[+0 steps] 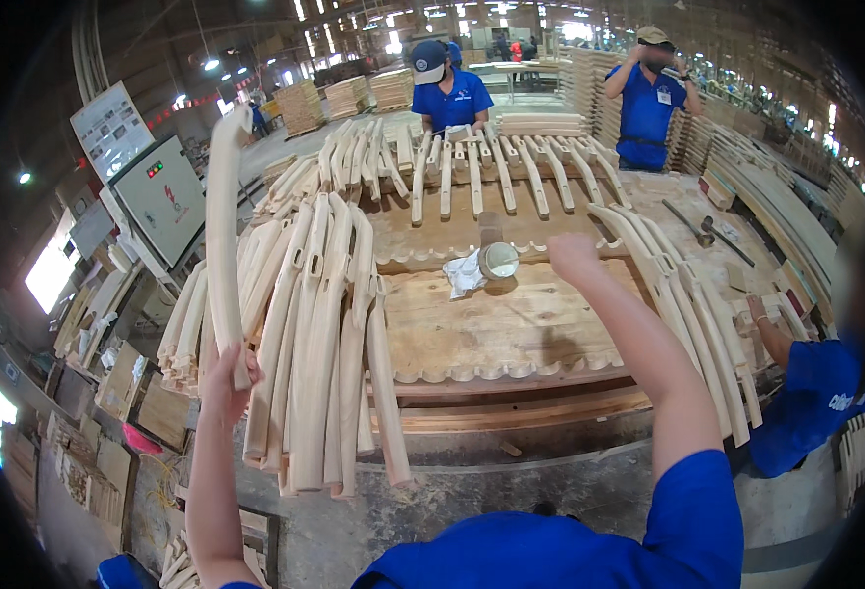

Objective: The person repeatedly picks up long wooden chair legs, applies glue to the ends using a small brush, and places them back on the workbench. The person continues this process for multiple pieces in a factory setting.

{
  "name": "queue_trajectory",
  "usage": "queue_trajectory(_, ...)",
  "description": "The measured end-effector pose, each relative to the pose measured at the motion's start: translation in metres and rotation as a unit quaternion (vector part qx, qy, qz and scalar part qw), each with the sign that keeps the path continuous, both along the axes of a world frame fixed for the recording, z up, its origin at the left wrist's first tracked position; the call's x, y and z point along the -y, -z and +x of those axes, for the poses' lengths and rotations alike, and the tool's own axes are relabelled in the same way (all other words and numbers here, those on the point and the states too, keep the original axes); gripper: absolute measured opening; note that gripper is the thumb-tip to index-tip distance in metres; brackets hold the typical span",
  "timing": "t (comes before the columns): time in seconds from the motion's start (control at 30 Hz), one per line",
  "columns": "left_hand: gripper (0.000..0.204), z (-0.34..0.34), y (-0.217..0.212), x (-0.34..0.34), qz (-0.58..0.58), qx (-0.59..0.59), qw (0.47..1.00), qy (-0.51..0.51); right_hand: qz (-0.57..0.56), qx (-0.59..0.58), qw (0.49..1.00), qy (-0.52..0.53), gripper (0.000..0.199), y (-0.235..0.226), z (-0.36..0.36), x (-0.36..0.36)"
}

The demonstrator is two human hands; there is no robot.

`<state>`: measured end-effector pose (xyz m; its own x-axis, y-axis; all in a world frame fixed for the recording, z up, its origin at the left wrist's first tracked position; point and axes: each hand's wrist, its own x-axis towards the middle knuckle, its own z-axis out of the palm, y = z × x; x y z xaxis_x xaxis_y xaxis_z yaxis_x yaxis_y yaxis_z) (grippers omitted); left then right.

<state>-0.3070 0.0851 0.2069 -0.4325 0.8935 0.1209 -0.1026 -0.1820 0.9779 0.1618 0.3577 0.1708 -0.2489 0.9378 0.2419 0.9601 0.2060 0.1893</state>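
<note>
My left hand (224, 381) is wrapped round the lower end of a long, curved, pale wooden chair leg (222, 206), which stands nearly upright in the air. Beside it, a heap of similar wooden legs (316, 373) overhangs the near left of the workbench. My right hand (575, 257) is closed above the bench, right of a small whitish cup (500, 260); what its fingers hold, if anything, is hidden. Touching the cup's left side lies a crumpled white cloth (464, 274). Both objects rest by a scalloped wooden strip (422, 258) that runs across the bench.
More legs (511, 172) lie in a row at the far side, and others (682, 304) on the right. Two hammers (707, 231) lie at the right. A co-worker (449, 93) stands opposite, another (645, 108) far right, a third (810, 393) close by. An electrical cabinet (162, 201) stands left.
</note>
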Motion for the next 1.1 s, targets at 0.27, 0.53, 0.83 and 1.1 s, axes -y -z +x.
queue_trajectory(0.27,0.046,0.168,-0.002,0.090,-0.107,0.035,0.993,0.038,-0.003,0.129,0.989,-0.076,0.016,0.000,-0.045,-0.037)
queue_trajectory(0.53,0.041,0.288,0.127,0.072,-0.169,0.230,0.945,0.162,0.015,-0.004,0.995,-0.100,0.015,0.038,-0.019,-0.064)
queue_trajectory(0.83,0.043,0.341,0.213,0.054,-0.129,0.360,0.888,0.254,-0.112,-0.362,0.925,-0.024,0.021,0.120,0.013,-0.064)
queue_trajectory(1.1,0.045,0.347,0.240,0.057,-0.223,0.239,0.937,0.121,-0.162,-0.487,0.855,-0.078,0.019,0.150,0.020,-0.062)
